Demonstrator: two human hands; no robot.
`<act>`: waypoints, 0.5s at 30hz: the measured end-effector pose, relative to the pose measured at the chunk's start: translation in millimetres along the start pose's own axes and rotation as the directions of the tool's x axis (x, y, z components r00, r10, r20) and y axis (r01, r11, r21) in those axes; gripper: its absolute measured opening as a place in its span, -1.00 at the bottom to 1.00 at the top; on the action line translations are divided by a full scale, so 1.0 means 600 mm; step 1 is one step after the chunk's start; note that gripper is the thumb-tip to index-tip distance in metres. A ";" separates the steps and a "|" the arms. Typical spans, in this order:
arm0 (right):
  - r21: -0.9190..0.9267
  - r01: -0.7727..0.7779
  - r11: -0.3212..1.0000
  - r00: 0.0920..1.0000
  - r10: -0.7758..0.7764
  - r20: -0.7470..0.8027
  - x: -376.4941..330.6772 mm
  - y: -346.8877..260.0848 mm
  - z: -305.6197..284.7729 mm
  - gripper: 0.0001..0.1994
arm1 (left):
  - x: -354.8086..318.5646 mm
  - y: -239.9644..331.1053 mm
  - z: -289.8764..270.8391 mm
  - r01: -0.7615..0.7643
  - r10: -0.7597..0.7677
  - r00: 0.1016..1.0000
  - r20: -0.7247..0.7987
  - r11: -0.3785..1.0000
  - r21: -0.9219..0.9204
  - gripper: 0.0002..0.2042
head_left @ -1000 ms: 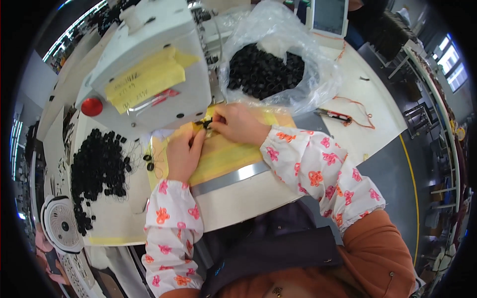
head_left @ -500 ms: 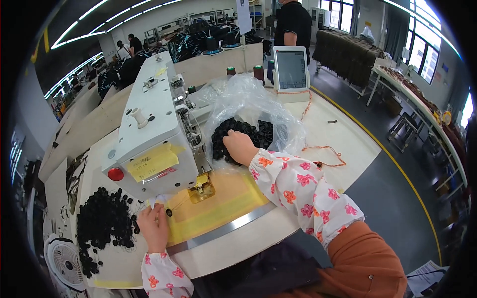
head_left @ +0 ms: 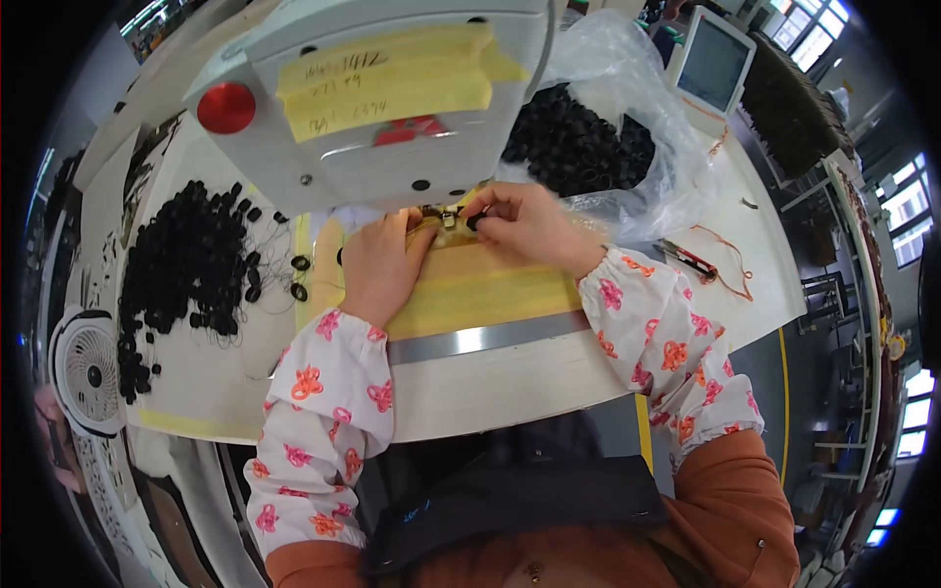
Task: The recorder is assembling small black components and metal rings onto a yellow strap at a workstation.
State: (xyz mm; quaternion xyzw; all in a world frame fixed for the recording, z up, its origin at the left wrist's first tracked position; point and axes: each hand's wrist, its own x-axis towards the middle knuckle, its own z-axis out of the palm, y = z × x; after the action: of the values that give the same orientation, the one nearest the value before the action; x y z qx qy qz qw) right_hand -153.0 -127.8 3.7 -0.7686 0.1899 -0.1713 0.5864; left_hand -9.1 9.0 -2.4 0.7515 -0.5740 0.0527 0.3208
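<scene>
A white industrial sewing machine (head_left: 363, 167) stands in front of me. Its stitching area (head_left: 449, 220) lies between my two hands. With thumb and fingers pinched, my right hand (head_left: 534, 227) holds a small black ring (head_left: 475, 222) just right of the presser foot. On the left side of the foot, my left hand (head_left: 380, 267) rests on the yellow-taped plate (head_left: 480, 304), fingers pressed together; its fingertips are partly hidden under the machine head, and what they hold I cannot make out. Several loose black rings (head_left: 299, 291) trailing threads lie left of that hand.
A clear plastic bag (head_left: 676, 196) full of black rings (head_left: 569, 147) is open behind my right hand. At left are a heap of threaded black rings (head_left: 181, 265) and a white fan (head_left: 88, 372). A red-handled cutter (head_left: 689, 260), orange cord (head_left: 747, 279) and tablet (head_left: 718, 61) are at right.
My right hand has left the bag and come to the presser foot with a black ring. My left hand has moved rightward to the foot. The view has tilted down and closer.
</scene>
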 end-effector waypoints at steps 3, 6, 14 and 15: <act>0.116 -0.082 0.990 0.996 0.077 0.053 0.003 -0.002 0.020 -0.83 | -0.004 -0.012 0.000 0.052 -0.049 0.998 0.048 0.996 -0.072 -0.84; 0.040 -0.061 0.997 0.997 0.062 -0.037 -0.004 -0.011 0.036 -0.82 | -0.012 -0.027 0.010 0.044 -0.034 0.997 0.064 0.986 -0.163 -0.79; 0.192 -0.054 0.980 0.998 0.060 -0.025 -0.010 -0.010 0.030 -0.82 | -0.012 -0.015 0.004 0.172 -0.135 0.984 0.113 0.875 -0.452 -0.83; 0.222 -0.053 0.973 0.998 0.058 -0.014 -0.006 -0.015 0.026 -0.82 | -0.006 -0.018 0.006 0.233 -0.171 0.972 0.161 0.782 -0.578 -0.84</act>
State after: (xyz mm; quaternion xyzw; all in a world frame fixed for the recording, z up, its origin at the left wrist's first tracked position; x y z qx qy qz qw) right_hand -147.7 -110.7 8.1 -0.6908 0.1971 -0.1830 0.6712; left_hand -1.7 11.2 -11.3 0.6723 -0.4930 -0.2016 0.5141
